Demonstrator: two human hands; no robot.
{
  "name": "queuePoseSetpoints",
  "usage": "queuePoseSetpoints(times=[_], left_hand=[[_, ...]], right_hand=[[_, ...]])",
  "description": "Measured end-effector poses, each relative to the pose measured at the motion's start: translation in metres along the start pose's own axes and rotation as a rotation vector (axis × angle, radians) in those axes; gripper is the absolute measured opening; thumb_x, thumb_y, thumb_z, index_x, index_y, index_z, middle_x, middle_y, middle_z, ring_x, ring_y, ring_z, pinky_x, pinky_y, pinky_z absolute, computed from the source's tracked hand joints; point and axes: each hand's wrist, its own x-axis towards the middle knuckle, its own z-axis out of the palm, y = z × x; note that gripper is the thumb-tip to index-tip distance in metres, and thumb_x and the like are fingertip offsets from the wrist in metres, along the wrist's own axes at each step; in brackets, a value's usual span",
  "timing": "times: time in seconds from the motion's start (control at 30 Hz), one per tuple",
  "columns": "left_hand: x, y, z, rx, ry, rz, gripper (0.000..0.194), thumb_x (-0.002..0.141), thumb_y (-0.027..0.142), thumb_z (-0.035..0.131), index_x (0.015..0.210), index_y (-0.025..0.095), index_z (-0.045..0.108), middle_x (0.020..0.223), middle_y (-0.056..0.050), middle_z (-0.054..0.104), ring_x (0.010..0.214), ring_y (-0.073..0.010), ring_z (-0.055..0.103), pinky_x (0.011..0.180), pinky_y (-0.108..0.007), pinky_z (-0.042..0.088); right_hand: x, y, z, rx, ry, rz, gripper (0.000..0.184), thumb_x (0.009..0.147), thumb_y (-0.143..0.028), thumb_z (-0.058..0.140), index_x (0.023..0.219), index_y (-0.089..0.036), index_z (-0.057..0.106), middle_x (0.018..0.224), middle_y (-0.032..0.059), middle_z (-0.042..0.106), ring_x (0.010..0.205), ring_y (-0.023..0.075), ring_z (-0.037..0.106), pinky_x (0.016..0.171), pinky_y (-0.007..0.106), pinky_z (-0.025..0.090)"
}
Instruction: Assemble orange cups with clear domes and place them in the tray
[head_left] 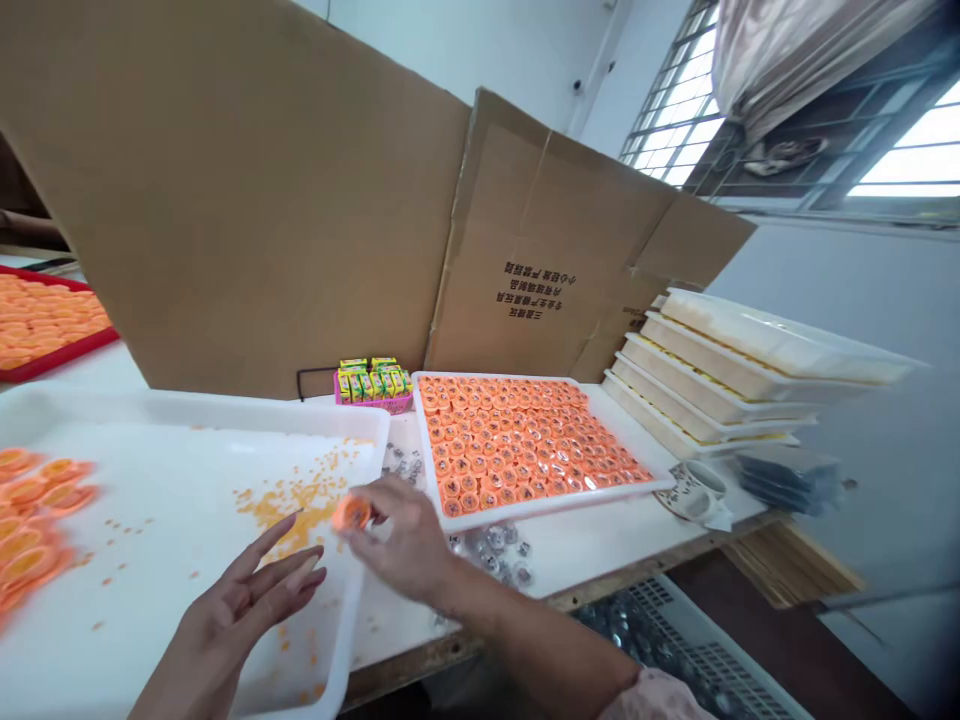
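My right hand [401,540] pinches a small round orange piece [351,514] over the right edge of a big white tray [187,410]. My left hand [251,600] hovers over that tray with fingers stretched out, holding nothing. Orange crumbs [289,500] lie scattered on the tray, and several orange pieces [34,520] sit at its left side. To the right, a second white tray [656,482] is filled with rows of orange round pieces [525,440].
Small shiny metal parts [495,550] lie on the table between the trays. A pink basket [375,385] of yellow-green packs stands by the cardboard screen [262,200]. Stacked white trays [720,380] and a tape roll [697,490] are at right. A red tray [45,325] sits far left.
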Motion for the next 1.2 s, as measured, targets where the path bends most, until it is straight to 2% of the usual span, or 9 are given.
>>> queuePoseSetpoints(times=[0.13,0.23,0.3,0.5,0.67,0.77,0.93,1.07,1.2], left_hand=[[0.005,-0.006,-0.007,0.058,0.027,-0.006,0.076,0.058,0.049,0.075,0.125,0.024,0.05,0.114,-0.009,0.065,0.105,-0.0294,0.059,0.097,-0.042,0.043],[0.007,-0.01,-0.01,0.075,0.032,-0.01,0.07,0.06,0.051,0.073,0.121,0.022,0.053,0.115,-0.008,0.065,0.106,-0.0295,0.059,0.097,-0.042,0.043],[0.007,-0.01,-0.01,0.061,0.081,0.008,0.065,0.061,0.052,0.072,0.117,0.022,0.056,0.113,-0.007,0.066,0.103,-0.029,0.06,0.095,-0.041,0.045],[0.002,-0.004,-0.004,-0.148,0.329,0.215,0.043,0.066,0.044,0.071,0.102,0.022,0.062,0.1,-0.002,0.07,0.091,-0.0219,0.064,0.084,-0.031,0.05],[-0.001,0.0,0.002,-0.222,0.444,0.301,0.039,0.071,0.036,0.069,0.105,0.021,0.06,0.091,-0.002,0.07,0.078,-0.0172,0.065,0.074,-0.029,0.05],[-0.001,0.001,0.005,-0.158,0.352,0.254,0.029,0.074,0.038,0.065,0.093,0.016,0.063,0.08,-0.005,0.07,0.067,-0.0168,0.062,0.064,-0.028,0.048],[-0.002,0.001,0.005,-0.174,0.213,0.314,0.026,0.079,0.04,0.058,0.075,0.015,0.064,0.069,-0.005,0.065,0.057,-0.0135,0.056,0.054,-0.025,0.043],[-0.007,-0.003,0.0,-0.28,0.203,0.379,0.027,0.081,0.041,0.056,0.07,0.017,0.063,0.065,-0.004,0.063,0.054,-0.0127,0.054,0.052,-0.025,0.041],[-0.008,-0.007,-0.005,-0.374,0.214,0.41,0.03,0.081,0.044,0.056,0.07,0.017,0.064,0.06,-0.003,0.06,0.05,-0.0121,0.052,0.049,-0.024,0.039]], right_hand=[[0.036,0.067,-0.04,-0.17,0.173,0.235,0.023,0.079,-0.027,0.058,0.1,-0.019,0.06,0.092,0.0038,0.064,0.077,0.0141,0.059,0.074,0.027,0.047],[0.062,0.122,-0.06,-0.323,0.098,0.449,0.022,0.076,-0.028,0.061,0.095,-0.017,0.06,0.084,0.0029,0.064,0.07,0.0142,0.058,0.068,0.026,0.045],[0.073,0.148,-0.063,-0.356,0.054,0.493,0.02,0.072,-0.026,0.066,0.089,-0.016,0.061,0.079,0.003,0.065,0.067,0.0144,0.058,0.064,0.026,0.044],[0.074,0.17,-0.05,-0.334,0.053,0.403,0.011,0.073,-0.02,0.066,0.08,-0.014,0.06,0.078,0.0027,0.064,0.072,0.0126,0.059,0.065,0.023,0.043],[0.072,0.141,-0.039,-0.246,0.136,0.165,0.013,0.077,-0.014,0.058,0.089,-0.017,0.061,0.1,0.0109,0.057,0.102,0.0245,0.053,0.083,0.036,0.043],[0.081,0.106,-0.012,-0.126,0.077,0.0,0.018,0.082,-0.016,0.051,0.097,-0.017,0.061,0.102,0.0133,0.055,0.099,0.0237,0.053,0.081,0.037,0.043],[0.103,0.023,0.075,0.076,-0.274,-0.276,0.01,0.081,-0.014,0.056,0.085,-0.018,0.065,0.08,0.0039,0.063,0.063,0.0116,0.056,0.061,0.025,0.045],[0.122,-0.033,0.155,0.127,-0.582,-0.414,0.013,0.08,-0.017,0.06,0.092,-0.018,0.065,0.086,0.0033,0.064,0.069,0.0122,0.058,0.068,0.026,0.046],[0.143,-0.062,0.225,0.051,-0.718,-0.435,0.028,0.08,-0.018,0.06,0.108,-0.02,0.059,0.105,0.0057,0.058,0.086,0.0151,0.057,0.079,0.028,0.045]])
